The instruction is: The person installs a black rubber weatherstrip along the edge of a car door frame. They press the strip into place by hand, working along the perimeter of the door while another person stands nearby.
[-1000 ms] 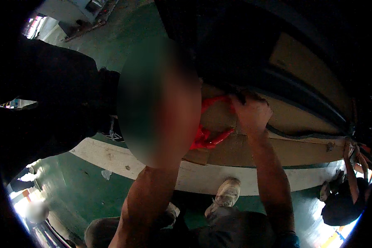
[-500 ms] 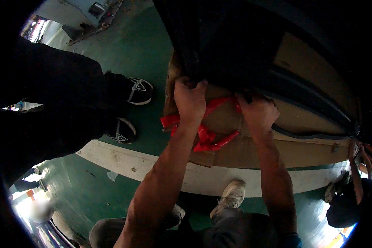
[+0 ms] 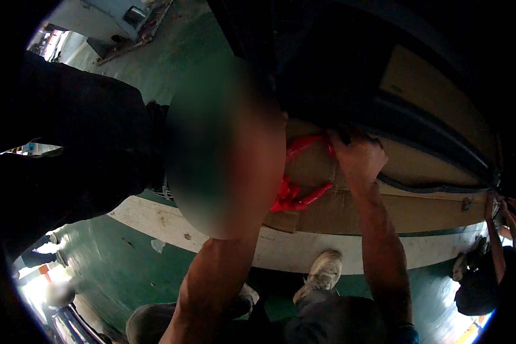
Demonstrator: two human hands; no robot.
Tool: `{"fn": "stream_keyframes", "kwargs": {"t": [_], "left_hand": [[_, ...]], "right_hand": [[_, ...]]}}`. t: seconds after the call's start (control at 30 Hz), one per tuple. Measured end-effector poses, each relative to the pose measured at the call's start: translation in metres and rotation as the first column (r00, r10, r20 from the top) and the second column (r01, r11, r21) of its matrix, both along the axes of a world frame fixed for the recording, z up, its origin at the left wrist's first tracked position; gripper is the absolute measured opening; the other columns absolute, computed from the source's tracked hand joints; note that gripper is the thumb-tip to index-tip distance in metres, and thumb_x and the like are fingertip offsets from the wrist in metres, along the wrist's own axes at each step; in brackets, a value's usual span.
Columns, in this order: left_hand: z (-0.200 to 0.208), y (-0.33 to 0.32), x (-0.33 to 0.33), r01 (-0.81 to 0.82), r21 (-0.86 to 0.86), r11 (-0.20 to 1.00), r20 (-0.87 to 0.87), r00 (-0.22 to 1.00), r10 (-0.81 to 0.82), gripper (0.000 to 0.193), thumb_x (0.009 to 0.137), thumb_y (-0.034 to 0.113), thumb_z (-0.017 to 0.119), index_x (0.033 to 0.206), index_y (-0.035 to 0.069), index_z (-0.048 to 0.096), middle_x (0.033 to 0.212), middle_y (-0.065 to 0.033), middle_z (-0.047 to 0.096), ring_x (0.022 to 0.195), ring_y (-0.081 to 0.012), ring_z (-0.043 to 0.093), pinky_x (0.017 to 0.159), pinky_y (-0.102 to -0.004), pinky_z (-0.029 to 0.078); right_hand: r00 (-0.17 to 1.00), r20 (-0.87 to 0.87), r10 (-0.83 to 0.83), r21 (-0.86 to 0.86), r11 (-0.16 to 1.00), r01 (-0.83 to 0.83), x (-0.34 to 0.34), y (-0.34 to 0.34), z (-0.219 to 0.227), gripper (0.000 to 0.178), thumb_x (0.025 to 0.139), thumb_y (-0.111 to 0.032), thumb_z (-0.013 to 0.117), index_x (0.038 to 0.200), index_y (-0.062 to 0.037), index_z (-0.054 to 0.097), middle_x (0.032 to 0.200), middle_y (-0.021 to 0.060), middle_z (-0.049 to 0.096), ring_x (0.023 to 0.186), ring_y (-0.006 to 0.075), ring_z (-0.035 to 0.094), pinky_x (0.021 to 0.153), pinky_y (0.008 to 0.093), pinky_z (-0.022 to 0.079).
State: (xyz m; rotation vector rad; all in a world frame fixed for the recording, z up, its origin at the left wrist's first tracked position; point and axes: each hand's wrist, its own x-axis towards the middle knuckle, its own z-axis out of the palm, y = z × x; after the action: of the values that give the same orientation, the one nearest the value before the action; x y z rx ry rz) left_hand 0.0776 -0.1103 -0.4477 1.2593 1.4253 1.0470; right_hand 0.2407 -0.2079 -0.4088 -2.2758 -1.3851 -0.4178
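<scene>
A large black panel with a raised edge (image 3: 436,129) lies over brown cardboard (image 3: 407,209) in front of me. My right hand (image 3: 358,157) is closed at the panel's near edge, fingers curled over it and the thumb beside crumpled red plastic film (image 3: 304,146). More of the film lies loose on the cardboard between my arms. My left hand (image 3: 261,160) reaches to the panel's left end. A round blurred patch covers most of that hand and the cardboard's left corner, so its grip is hidden.
At the left stands another person in dark trousers (image 3: 86,137). A pale curved band (image 3: 155,221) crosses the green floor (image 3: 109,252), near my light shoe (image 3: 325,269). Another person's arm (image 3: 495,241) shows at the far right. A grey machine base (image 3: 106,23) stands at upper left.
A blurred patch now covers my left hand and part of the other person's shoes. Both my forearms stay almost where they were, and the right hand keeps its hold.
</scene>
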Motion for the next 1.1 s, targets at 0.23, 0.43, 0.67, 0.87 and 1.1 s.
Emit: {"fn": "stream_keyframes", "kwargs": {"t": [0.23, 0.43, 0.67, 0.87, 1.1], "left_hand": [[0.031, 0.006, -0.021, -0.135, -0.145, 0.980, 0.186, 0.969, 0.161, 0.035, 0.081, 0.010, 0.076, 0.106, -0.006, 0.058, 0.099, -0.0137, 0.065, 0.084, -0.0180, 0.063, 0.074, -0.0313, 0.053], [0.038, 0.005, -0.010, -0.088, -0.070, 0.994, -0.185, 0.980, 0.074, 0.035, 0.082, 0.009, 0.074, 0.108, -0.006, 0.057, 0.100, -0.0125, 0.064, 0.087, -0.0166, 0.062, 0.075, -0.0304, 0.052], [0.032, -0.006, 0.008, -0.037, -0.184, 0.982, 0.296, 0.951, 0.091, 0.034, 0.084, 0.007, 0.070, 0.112, -0.003, 0.055, 0.103, -0.0113, 0.063, 0.092, -0.0154, 0.060, 0.079, -0.0308, 0.051], [0.051, 0.010, -0.036, -0.143, -0.293, 0.945, 0.385, 0.888, 0.254, 0.030, 0.087, 0.006, 0.065, 0.113, -0.002, 0.055, 0.105, -0.0113, 0.062, 0.094, -0.0195, 0.062, 0.080, -0.0350, 0.054], [0.052, 0.009, -0.015, -0.092, -0.398, 0.913, 0.404, 0.876, 0.265, 0.026, 0.090, 0.005, 0.060, 0.115, 0.000, 0.055, 0.107, -0.0114, 0.062, 0.095, -0.0244, 0.063, 0.081, -0.0400, 0.057]], "right_hand": [[0.999, 0.012, -0.047, -0.082, 0.995, 0.048, 0.005, -0.005, -0.004, 0.037, 0.072, -0.053, 0.075, 0.079, -0.0174, 0.075, 0.063, 0.0144, 0.066, 0.058, 0.0355, 0.066, 0.052, 0.0449, 0.053], [1.000, -0.004, 0.009, -0.033, 0.999, -0.009, 0.000, 0.000, -0.003, 0.037, 0.073, -0.055, 0.073, 0.082, -0.0190, 0.076, 0.064, 0.0139, 0.066, 0.058, 0.0350, 0.066, 0.051, 0.0448, 0.053], [0.999, -0.043, -0.028, -0.132, 0.991, 0.022, 0.007, -0.008, -0.008, 0.035, 0.074, -0.053, 0.073, 0.087, -0.0214, 0.076, 0.067, 0.0131, 0.068, 0.061, 0.0339, 0.067, 0.055, 0.0449, 0.054], [0.999, -0.033, -0.019, -0.120, 0.993, 0.015, 0.004, -0.004, -0.007, 0.034, 0.074, -0.053, 0.073, 0.087, -0.0214, 0.076, 0.068, 0.0123, 0.068, 0.061, 0.0345, 0.067, 0.055, 0.0445, 0.055], [0.999, -0.027, -0.024, -0.081, 0.996, 0.022, 0.001, -0.003, -0.001, 0.033, 0.074, -0.051, 0.073, 0.084, -0.0207, 0.075, 0.068, 0.0111, 0.068, 0.063, 0.0353, 0.067, 0.056, 0.0446, 0.055]]}}
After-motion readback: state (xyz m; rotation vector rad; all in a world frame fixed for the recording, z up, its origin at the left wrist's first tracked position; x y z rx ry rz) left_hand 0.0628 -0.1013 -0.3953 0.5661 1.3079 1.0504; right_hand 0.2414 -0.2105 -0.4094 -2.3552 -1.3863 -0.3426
